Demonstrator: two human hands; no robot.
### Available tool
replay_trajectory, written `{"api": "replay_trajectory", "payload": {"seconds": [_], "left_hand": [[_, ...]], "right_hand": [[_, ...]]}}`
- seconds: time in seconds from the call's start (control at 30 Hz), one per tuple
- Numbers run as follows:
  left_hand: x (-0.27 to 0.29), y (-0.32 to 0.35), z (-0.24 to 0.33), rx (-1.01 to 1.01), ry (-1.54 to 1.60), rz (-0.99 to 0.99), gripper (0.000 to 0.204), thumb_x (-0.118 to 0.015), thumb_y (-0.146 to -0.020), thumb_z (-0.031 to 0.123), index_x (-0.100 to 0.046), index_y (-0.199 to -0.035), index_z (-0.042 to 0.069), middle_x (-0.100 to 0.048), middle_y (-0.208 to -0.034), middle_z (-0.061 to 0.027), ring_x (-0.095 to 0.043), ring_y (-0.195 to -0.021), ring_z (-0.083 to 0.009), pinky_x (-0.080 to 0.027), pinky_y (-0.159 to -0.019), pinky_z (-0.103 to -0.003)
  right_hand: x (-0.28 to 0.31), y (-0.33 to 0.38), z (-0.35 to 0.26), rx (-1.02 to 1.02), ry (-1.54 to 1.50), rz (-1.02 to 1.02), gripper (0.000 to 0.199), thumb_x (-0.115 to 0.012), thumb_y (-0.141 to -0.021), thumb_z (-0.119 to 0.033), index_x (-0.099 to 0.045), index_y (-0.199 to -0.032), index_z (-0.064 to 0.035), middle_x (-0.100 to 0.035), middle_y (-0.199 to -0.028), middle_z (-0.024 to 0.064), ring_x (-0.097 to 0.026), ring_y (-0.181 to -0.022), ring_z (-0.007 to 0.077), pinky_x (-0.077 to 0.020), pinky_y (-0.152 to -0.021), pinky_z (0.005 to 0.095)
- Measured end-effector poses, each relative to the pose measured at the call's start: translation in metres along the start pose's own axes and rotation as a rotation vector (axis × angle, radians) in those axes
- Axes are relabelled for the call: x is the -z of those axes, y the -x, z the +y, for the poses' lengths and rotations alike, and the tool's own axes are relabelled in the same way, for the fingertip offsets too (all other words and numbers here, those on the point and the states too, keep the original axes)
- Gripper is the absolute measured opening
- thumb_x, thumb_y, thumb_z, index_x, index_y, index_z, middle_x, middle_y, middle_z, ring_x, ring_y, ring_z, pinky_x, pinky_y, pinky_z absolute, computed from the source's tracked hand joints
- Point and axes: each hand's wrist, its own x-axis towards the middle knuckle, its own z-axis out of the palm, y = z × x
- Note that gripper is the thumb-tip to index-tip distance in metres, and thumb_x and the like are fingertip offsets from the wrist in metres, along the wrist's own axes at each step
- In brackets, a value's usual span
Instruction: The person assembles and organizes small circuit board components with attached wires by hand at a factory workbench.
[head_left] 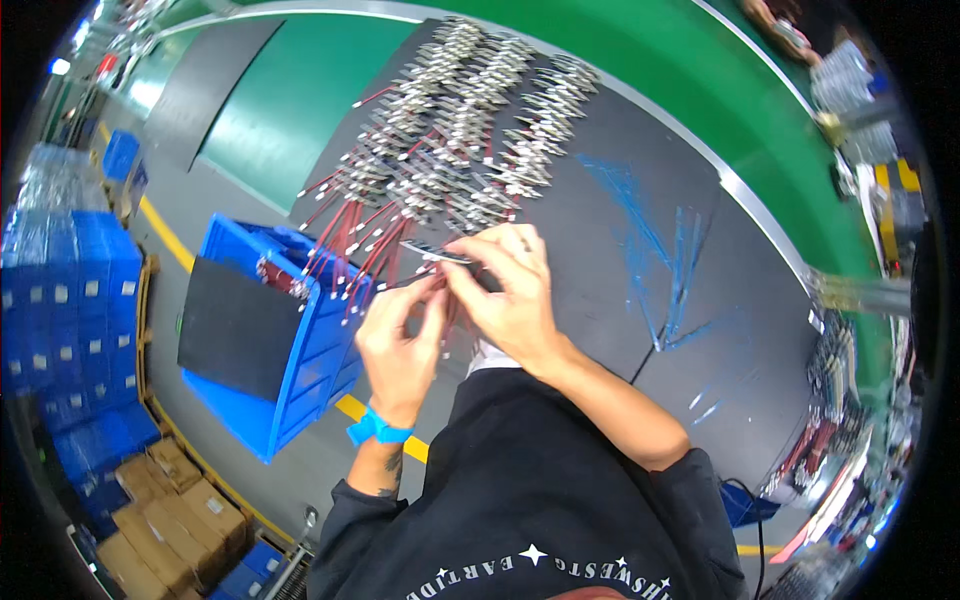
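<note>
In front of my body, both hands meet over the near edge of the dark work mat. My right hand (512,295) pinches a slim dark-and-silver strip (432,250) with thin red wires. Close beside it, my left hand (400,335) has thumb and forefinger pinched together at the red wires; the exact grip is too small to make out. Just beyond my hands, several rows of similar strips (465,120) lie overlapping on the mat, their red wires (350,230) with white connectors trailing toward me.
A blue crate (325,345) stands at the left, partly covered by a black sheet (240,325). Thin blue strands (680,270) lie on the mat (600,330) to the right. Stacked blue boxes (75,300) and cardboard cartons (180,520) stand farther left. Another person's arm (785,35) shows at upper right.
</note>
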Motion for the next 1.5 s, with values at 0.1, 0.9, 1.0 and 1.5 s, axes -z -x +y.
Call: {"api": "replay_trajectory", "payload": {"seconds": [0.1,0.9,1.0,1.5], "left_hand": [[0.004,-0.01,0.005,-0.145,-0.134,0.075,0.015,-0.067,-0.078,-0.003,-0.069,-0.092,0.001,-0.063,-0.077,-0.0051,-0.054,-0.064,-0.011,-0.044,-0.058,-0.025],[-0.076,0.058,0.052,-0.827,-0.065,-0.904,0.071,-0.072,-0.073,0.042,-0.049,-0.13,0.006,-0.037,-0.142,-0.0196,-0.03,-0.133,-0.0409,-0.029,-0.106,-0.052],[-0.091,0.067,0.054,-0.919,-0.012,-0.858,0.059,-0.073,-0.072,0.038,-0.057,-0.121,0.008,-0.044,-0.136,-0.0171,-0.037,-0.13,-0.0388,-0.035,-0.105,-0.048],[-0.107,0.071,0.03,-1.083,0.082,-0.607,0.047,-0.075,-0.071,0.03,-0.063,-0.113,0.01,-0.055,-0.127,-0.0156,-0.052,-0.118,-0.0338,-0.045,-0.097,-0.043]], "right_hand": [[0.012,-0.003,-0.004,-0.041,-0.015,-0.087,0.024,-0.074,-0.072,-0.018,-0.067,-0.092,-0.0075,-0.059,-0.092,0.005,-0.052,-0.089,0.0239,-0.0392,-0.078,0.0361],[0.115,0.011,0.073,-0.181,0.6,0.025,0.064,-0.069,-0.08,-0.02,-0.041,-0.126,0.0139,-0.048,-0.123,0.0319,-0.041,-0.121,0.0471,-0.035,-0.103,0.0451],[0.118,0.004,0.064,-0.092,0.545,0.019,0.04,-0.065,-0.078,-0.006,-0.052,-0.11,0.0119,-0.056,-0.106,0.0269,-0.053,-0.103,0.0426,-0.0455,-0.088,0.0434],[0.126,-0.019,0.043,-0.332,0.628,-0.264,0.015,-0.054,-0.078,0.0,-0.053,-0.091,0.0071,-0.056,-0.09,0.0246,-0.057,-0.087,0.042,-0.0446,-0.078,0.048]]}}
